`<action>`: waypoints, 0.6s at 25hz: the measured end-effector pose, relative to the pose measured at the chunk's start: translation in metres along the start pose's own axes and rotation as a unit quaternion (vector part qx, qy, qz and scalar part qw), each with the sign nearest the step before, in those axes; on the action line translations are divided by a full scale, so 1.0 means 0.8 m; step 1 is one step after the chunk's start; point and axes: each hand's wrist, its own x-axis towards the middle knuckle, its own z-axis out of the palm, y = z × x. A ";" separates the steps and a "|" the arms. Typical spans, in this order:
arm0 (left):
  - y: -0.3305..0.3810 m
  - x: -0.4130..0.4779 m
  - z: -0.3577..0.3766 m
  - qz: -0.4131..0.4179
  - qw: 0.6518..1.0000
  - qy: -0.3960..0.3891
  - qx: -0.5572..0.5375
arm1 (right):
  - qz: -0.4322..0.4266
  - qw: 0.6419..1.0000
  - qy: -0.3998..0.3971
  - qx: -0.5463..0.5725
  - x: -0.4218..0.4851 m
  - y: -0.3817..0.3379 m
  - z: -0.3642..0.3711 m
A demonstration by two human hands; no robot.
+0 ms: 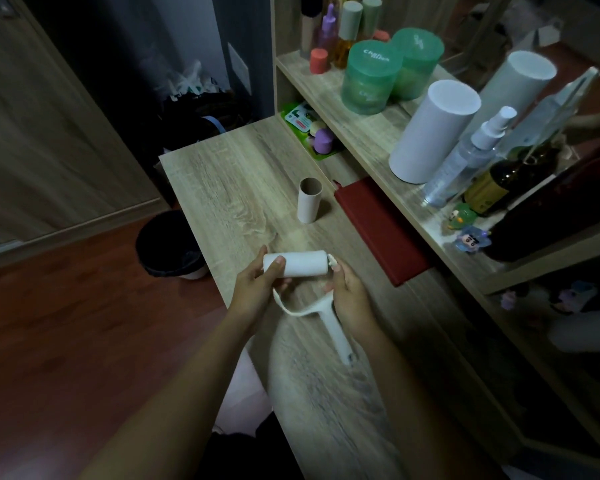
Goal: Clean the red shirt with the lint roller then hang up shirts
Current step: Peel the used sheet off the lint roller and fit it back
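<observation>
Holding the lint roller over the desk, both hands busy. Your left hand [257, 282] is wrapped round the white roll [297, 263], thumb on top near its left end, fingers curled under. The roll lies horizontal, just above the desk top [222, 174]. Your right hand [349, 296] is closed on the roller frame [326, 306] at its right side, fingertips up at the roll's right end by the small white axle tip. Hands are apart, one at each end of the roll. The white handle [340, 341] points down toward you, tilted a bit right. The frame's left arm curves out free below the roll; can't tell whether the roll is seated on the frame or off it.

Other things on desk: an empty cardboard tube [309, 205] standing upright, well beyond the roll, w/ a dark red book [381, 233] just beside it to the right, lying flat against the shelf unit's base.

Shelf [326, 98] on right: two green lidded tubs [373, 77], a tall white cylinder [433, 133], a clear spray bottle [471, 157], a dark bottle w/ yellow label [510, 181], small figurines at the near end. Mirror behind repeats them.

Floor left of desk: a black-lined bin [168, 244], touching or nearly touching the desk edge. Dark bags further back.

Red shirt: not in frame, no location to note.
</observation>
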 end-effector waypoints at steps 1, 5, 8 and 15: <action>0.002 0.003 -0.001 -0.005 1.000 -0.001 0.005 | -0.001 1.000 0.012 -0.015 -0.001 0.002 0.001; 0.005 0.009 -0.003 0.009 0.999 0.034 -0.013 | -0.016 0.997 0.041 -0.066 -0.006 0.006 0.008; 0.011 0.002 -0.002 0.040 0.996 0.082 -0.018 | -0.014 0.990 0.089 -0.111 -0.014 0.009 0.018; 0.025 -0.013 0.003 0.063 0.994 0.085 0.015 | -0.011 0.958 0.170 -0.230 -0.016 0.029 0.032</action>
